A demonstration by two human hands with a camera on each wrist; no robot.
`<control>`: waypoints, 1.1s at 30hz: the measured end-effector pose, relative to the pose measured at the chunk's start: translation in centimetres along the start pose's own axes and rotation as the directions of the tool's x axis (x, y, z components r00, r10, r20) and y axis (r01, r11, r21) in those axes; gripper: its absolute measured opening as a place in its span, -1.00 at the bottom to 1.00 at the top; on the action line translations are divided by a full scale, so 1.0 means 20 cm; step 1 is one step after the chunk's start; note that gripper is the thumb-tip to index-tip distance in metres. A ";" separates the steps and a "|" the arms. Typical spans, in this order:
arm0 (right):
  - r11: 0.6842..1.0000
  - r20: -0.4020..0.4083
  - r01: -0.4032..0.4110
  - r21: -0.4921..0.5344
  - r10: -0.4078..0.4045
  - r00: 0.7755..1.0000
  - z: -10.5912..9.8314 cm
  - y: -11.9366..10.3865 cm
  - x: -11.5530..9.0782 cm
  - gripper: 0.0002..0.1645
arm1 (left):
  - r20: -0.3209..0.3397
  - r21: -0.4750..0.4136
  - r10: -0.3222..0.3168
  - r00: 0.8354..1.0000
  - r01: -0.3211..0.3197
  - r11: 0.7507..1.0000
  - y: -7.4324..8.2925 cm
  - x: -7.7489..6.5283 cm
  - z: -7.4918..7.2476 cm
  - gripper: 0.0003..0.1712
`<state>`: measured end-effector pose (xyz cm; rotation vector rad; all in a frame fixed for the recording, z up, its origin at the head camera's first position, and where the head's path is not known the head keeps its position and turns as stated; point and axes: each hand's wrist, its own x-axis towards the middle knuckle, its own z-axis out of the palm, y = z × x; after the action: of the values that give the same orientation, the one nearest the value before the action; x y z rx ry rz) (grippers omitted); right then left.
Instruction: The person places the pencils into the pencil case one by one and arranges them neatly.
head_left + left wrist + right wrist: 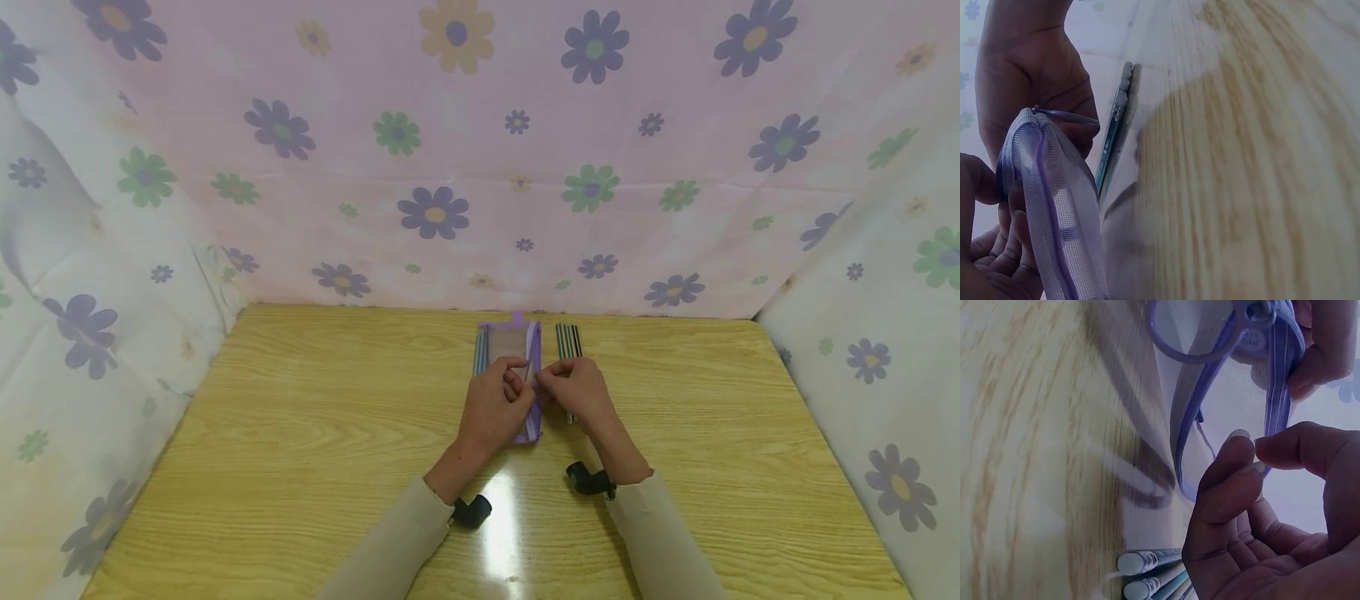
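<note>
1. Floral cloth: it hangs behind the far edge of the surface.
2. Surface: wood-grained; everything being handled is at its far side, around the middle.
3. Pouch: purple-edged mesh, at the far middle of the surface beneath the hands, its zipped mouth gaping toward the right. The step in hand looks like managing that mouth.
4. Left hand: over the pouch, grasping one band of the mouth between thumb and fingers.
5. Right hand: at the pouch's right edge, fingers bent and fingertips almost meeting; whether they grasp the other band or nothing cannot be told.
6. Pencils: a row lying just right of the pouch, partly under the right hand. More bluish pencils show along the pouch's left side, inside or beside it, which is unclear.
7. Zip ring: hanging loose at the mouth. The next move probably calls for a steady left hold and a sure right fingertip grip, clear of this ring.
</note>
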<state>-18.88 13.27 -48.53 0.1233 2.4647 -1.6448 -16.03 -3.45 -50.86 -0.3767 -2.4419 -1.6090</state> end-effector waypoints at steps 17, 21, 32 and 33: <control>0.987 -0.066 0.075 -0.140 -0.085 0.994 -0.08 0.05 0.01 -0.79 | -0.002 0.019 0.007 1.000 -0.007 1.000 -0.02 0.00 0.00 -0.62; 0.974 -0.095 0.078 -0.214 -0.100 0.990 -0.10 0.06 0.02 -0.78 | 0.000 0.020 0.014 1.000 -0.014 1.000 -0.01 0.00 0.00 -0.62; 0.943 -0.168 0.057 -0.327 -0.117 0.979 -0.16 0.08 0.02 -0.78 | -0.007 0.009 0.016 1.000 -0.016 1.000 -0.01 0.00 -0.01 -0.61; 0.943 -0.170 0.053 -0.329 -0.114 0.979 -0.17 0.08 0.02 -0.77 | -0.009 0.008 0.019 1.000 -0.019 1.000 -0.01 0.00 -0.01 -0.61</control>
<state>-19.38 16.93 -48.78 0.1356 2.8824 -1.2834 -16.05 -3.66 -51.03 -0.3892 -2.4299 -1.5894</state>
